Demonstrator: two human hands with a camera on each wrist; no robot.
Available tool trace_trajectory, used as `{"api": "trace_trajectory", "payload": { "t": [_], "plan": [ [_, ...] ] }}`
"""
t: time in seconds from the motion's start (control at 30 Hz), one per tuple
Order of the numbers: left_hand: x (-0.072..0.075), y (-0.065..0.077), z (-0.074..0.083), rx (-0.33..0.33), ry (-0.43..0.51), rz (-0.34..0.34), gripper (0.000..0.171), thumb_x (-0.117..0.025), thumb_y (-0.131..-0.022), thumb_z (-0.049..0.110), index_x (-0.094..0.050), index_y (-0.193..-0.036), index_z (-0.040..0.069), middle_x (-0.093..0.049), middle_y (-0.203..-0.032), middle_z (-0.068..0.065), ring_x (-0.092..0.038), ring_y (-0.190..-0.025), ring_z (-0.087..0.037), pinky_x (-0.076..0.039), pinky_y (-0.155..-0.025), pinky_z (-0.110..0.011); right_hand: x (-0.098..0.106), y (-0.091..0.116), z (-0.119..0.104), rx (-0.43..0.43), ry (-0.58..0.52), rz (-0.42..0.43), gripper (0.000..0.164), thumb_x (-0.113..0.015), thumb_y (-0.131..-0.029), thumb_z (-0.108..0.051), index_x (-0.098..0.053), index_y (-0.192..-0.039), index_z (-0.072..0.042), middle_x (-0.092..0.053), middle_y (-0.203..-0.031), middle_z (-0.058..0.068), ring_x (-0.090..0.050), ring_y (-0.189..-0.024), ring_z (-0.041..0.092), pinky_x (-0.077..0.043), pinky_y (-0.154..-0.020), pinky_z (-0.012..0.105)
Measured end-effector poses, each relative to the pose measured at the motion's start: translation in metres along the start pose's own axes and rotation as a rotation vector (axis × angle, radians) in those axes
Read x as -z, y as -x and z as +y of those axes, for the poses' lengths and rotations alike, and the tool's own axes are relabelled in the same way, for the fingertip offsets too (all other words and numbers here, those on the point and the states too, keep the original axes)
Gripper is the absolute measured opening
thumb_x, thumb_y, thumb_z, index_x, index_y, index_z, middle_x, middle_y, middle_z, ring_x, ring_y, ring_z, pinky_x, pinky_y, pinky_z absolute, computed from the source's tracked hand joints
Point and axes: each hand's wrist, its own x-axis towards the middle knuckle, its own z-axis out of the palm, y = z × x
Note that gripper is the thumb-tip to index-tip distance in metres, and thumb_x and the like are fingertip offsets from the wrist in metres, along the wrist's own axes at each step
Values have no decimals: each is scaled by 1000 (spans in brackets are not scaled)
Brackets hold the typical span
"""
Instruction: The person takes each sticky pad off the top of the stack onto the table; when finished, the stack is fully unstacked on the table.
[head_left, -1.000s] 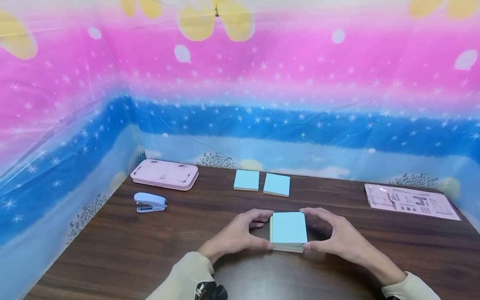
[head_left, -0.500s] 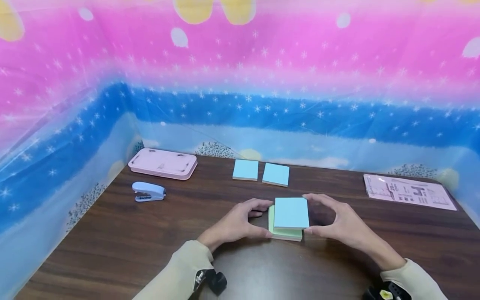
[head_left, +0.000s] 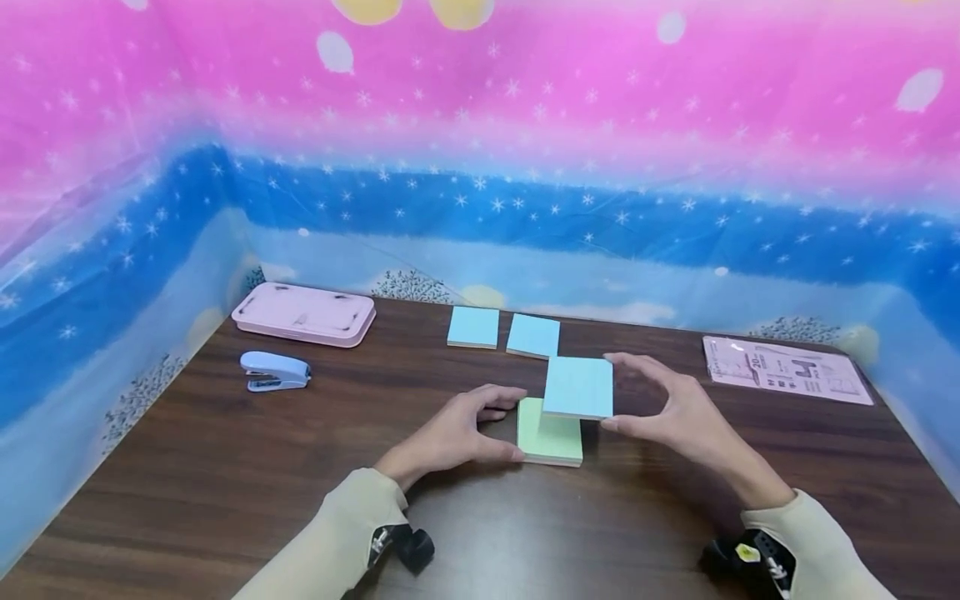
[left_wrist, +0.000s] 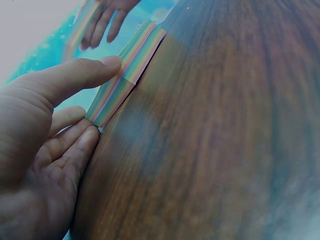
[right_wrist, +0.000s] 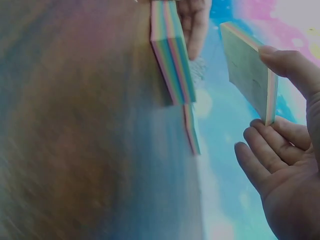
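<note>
My right hand (head_left: 686,412) pinches a pad of sticky notes (head_left: 578,387) with a light blue top, between thumb and fingers at its right side. In the right wrist view this pad (right_wrist: 245,70) hangs tilted above the table, its pale underside showing. Below and to its left lies a stack of sticky note pads (head_left: 542,442) with a light green top, partly covered by the raised pad. My left hand (head_left: 453,432) grips the stack's left side, thumb at the near corner and fingers at the far one. Striped coloured edges of the stack (left_wrist: 125,80) show in the left wrist view.
Two more blue-topped sticky note pads (head_left: 473,327) lie side by side at the table's back. A pink flat case (head_left: 303,313) and a light blue stapler (head_left: 275,371) are on the left. A pink printed packet (head_left: 787,371) lies at the back right.
My right hand has lifted the blue-topped pad off the stack and moved it away from me, uncovering the green top. The left hand stays on the stack. The head view has shifted slightly.
</note>
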Motion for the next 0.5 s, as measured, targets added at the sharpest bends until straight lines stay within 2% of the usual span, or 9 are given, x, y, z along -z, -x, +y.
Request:
{"api": "trace_trajectory", "payload": {
  "t": [0.17,0.33,0.5],
  "plan": [
    [1,-2,2,6,-5,-4,78,-91,-85,19,-56,-154,9,-57,-152,-3,-58,-135,-24,-46,-115,-37,14,-3,-1,-30,-25,26,80,-93,-85,-37,-56,-155,-27,-54,-156,5,-47,-143,33,-38,-112,68],
    [2,-1,3,9,-13,-8,78,-90,-86,19,-55,-154,9,-56,-152,-3,-57,-136,-24,-45,-116,-38,24,-8,-1,-42,15,38,82,-92,-85,-41,-54,-156,-29,-53,-158,7,-49,-142,35,-40,-111,68],
    [1,0,3,11,-16,-10,77,-90,-86,19,-55,-154,9,-56,-152,-3,-57,-136,-24,-46,-116,-38,33,-15,1,-47,66,50,84,-92,-84,-43,-54,-157,-24,-50,-160,12,-42,-147,42,-35,-113,73]
  ]
}}
